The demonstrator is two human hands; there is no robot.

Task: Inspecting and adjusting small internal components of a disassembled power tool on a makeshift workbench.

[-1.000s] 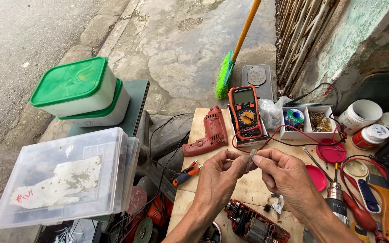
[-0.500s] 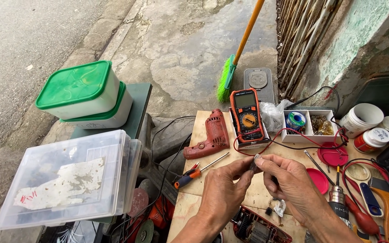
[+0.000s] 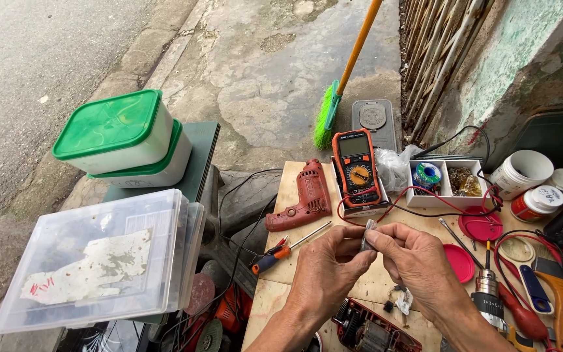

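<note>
At the far left, off the table, a clear plastic box [image 3: 99, 261] with a torn paper label sits in front of two stacked white tubs with green lids [image 3: 122, 140]. On the bare wooden table [image 3: 275, 300], near its left edge, lie a screwdriver with a red and blue handle [image 3: 285, 248] and a red drill shell [image 3: 304, 199]. Over the table's middle, the left hand [image 3: 327, 267] and the right hand [image 3: 412, 257] meet, both pinching a small grey metal part [image 3: 367, 234] between thumb and fingertips. An orange meter [image 3: 358, 168] leans at the back edge, red wire curling from it. Rightward sit a white tray [image 3: 447, 182], round red lids [image 3: 480, 225] and a white cup [image 3: 521, 173].
</note>
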